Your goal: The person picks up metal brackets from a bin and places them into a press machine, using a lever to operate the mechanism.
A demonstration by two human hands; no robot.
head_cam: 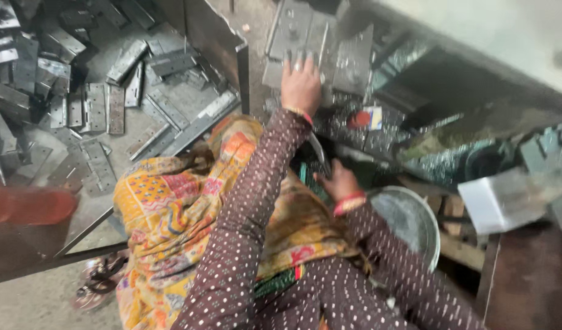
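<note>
- Sitting low, the person wears dotted brown sleeves, with a yellow patterned cloth (165, 214) across the lap; a sandal (101, 278) shows on the bare floor by the cloth's near edge.
- The right hand (339, 180) is bent in close to the body, fingers curled round a thin curved metal strip (321, 156) that rises from its grip; a red bangle sits on the wrist.
- Just right of that wrist a round metal pan (415, 220) stands, its rim almost touching the sleeve, so little room is left on that side.
- The left hand (300, 85) is stretched far forward, palm down and fingers spread flat on a stack of grey plates (296, 36), gripping nothing; the fingertips lie across the stack's near edge.
- Metal shavings (348, 119) are strewn between the two hands, and a small red object (359, 119) lies among them.
- To the left, past a dark upright panel (217, 40), a tray (85, 229) holds many loose hinge plates (98, 107), scattered and overlapping, well apart from both hands.
- Machine parts crowd the right side, blurred; a white sheet (492, 205) sticks out there.
</note>
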